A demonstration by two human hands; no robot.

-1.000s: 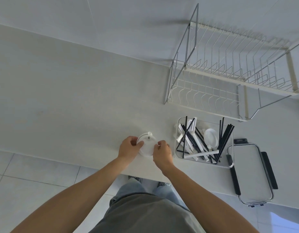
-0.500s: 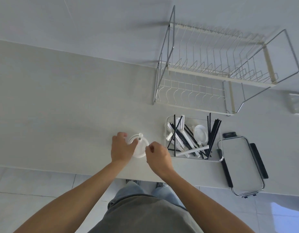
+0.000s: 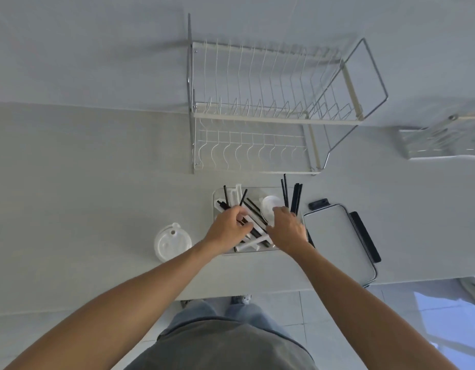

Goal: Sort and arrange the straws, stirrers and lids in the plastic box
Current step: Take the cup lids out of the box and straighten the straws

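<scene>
A clear plastic box (image 3: 217, 194) on the counter holds black straws (image 3: 296, 198), white wrapped straws (image 3: 253, 244) and a white lid (image 3: 269, 206). Both my hands are inside the box. My left hand (image 3: 229, 228) is curled over black straws at the box's left side; whether it grips them I cannot tell. My right hand (image 3: 287, 228) reaches over the right side, fingertips at the white lid's near edge. A stack of white lids (image 3: 172, 243) lies on the counter left of the box, free of both hands.
A wire dish rack (image 3: 271, 108) stands behind the box against the wall. A metal tray with black handles (image 3: 337, 236) lies right of the box, near the counter's front edge. Another rack (image 3: 444, 140) sits far right.
Both hands let go of the lids on the counter and moved right into the plastic box. The lids stay where they were set down. The view shifted rightward.
</scene>
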